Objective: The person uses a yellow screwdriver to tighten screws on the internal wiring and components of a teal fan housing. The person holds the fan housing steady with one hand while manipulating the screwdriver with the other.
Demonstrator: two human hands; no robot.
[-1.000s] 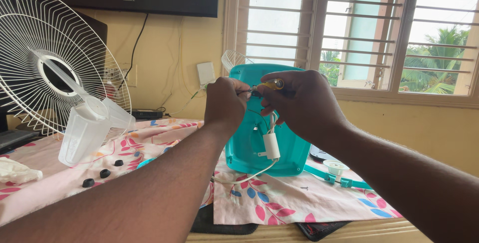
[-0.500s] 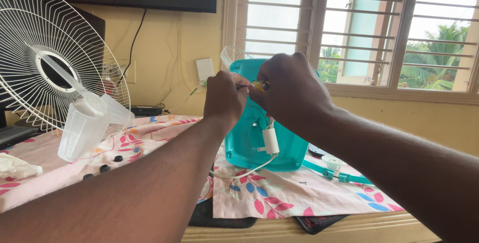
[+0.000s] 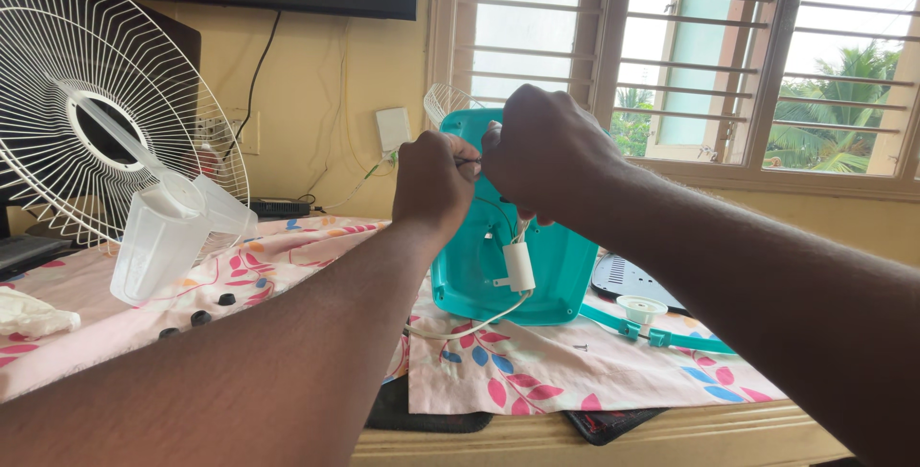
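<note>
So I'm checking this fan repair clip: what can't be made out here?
Head view only:
- What the left hand and right hand pinch: hidden by the fingers.
- Teal housing top: behind both hands.
- Wire fan guard: cut off at the left edge.
- Small black parts: too small to identify.

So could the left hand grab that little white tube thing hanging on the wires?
Probably yes. The white cylinder hangs in the open against the teal fan housing, just below the left hand, and nothing covers it. The hand's fingers are busy pinching wires up top, though.
</note>
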